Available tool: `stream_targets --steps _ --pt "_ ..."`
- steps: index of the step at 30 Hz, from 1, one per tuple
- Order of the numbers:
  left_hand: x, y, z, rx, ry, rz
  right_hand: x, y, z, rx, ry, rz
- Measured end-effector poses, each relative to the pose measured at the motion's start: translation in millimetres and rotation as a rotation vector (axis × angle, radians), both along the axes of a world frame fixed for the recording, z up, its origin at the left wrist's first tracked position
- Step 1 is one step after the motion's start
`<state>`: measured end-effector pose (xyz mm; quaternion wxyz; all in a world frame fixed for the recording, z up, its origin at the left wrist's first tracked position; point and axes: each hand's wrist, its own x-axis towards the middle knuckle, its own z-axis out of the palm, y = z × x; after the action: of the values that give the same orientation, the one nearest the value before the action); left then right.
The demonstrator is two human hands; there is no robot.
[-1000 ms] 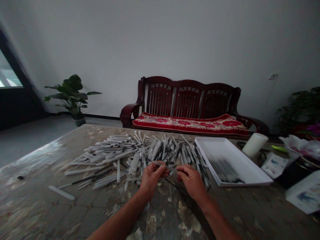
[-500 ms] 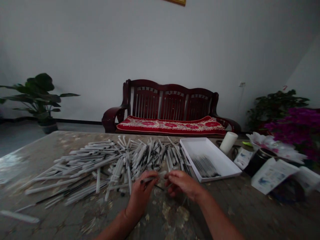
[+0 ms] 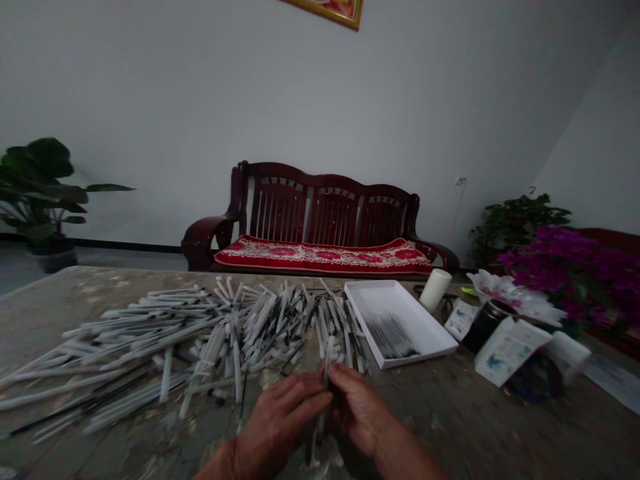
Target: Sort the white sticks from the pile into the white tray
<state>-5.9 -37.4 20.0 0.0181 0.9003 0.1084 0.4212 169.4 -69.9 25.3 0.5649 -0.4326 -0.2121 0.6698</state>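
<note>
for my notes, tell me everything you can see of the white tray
The white tray is shallow, open-topped and rectangular, with low walls, perhaps card or plastic. It lies flat on the table, right of the pile of thin tubes. Slim grey sticks, dark at their near ends, lie side by side inside. Neither left hand nor right hand touches it.

Slim whitish tube (image 3: 329, 351) in hand
I see the bare left hand (image 3: 280, 419) and bare right hand (image 3: 361, 408) gripping it near a shallow white rectangular box (image 3: 429, 333).

Pale wall (image 3: 165, 87), dark wooden bench (image 3: 330, 213), red floral cushion (image 3: 320, 255), potted plant (image 3: 45, 193), dim light
</note>
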Motion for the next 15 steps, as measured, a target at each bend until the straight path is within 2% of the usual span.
stream_targets --steps 2,4,6,8,11,15 --pt "-0.4 1.0 -0.9 -0.072 0.036 0.050 26.7 12.6 8.8 0.057 -0.196 -0.072" --pt "-1.7 4.5 -4.8 -0.145 0.071 0.087 67.2 30.3 23.0 0.099 -0.549 -0.154" --pt "-3.1 9.6 -10.0 -0.196 0.100 0.105 113.4 49.3 37.5 0.021 -1.064 -0.194" --pt "-4.1 14.7 -14.6 -0.237 0.113 0.115 155.8 65.3 46.5 -0.043 -1.223 -0.224" --pt "-5.1 19.8 -18.7 -0.275 0.123 0.123 200.6 79.0 44.5 -0.135 -1.424 -0.209" --pt "-7.7 22.1 -20.1 -0.294 0.131 0.136 227.4 82.1 25.3 -0.258 -1.695 -0.159"
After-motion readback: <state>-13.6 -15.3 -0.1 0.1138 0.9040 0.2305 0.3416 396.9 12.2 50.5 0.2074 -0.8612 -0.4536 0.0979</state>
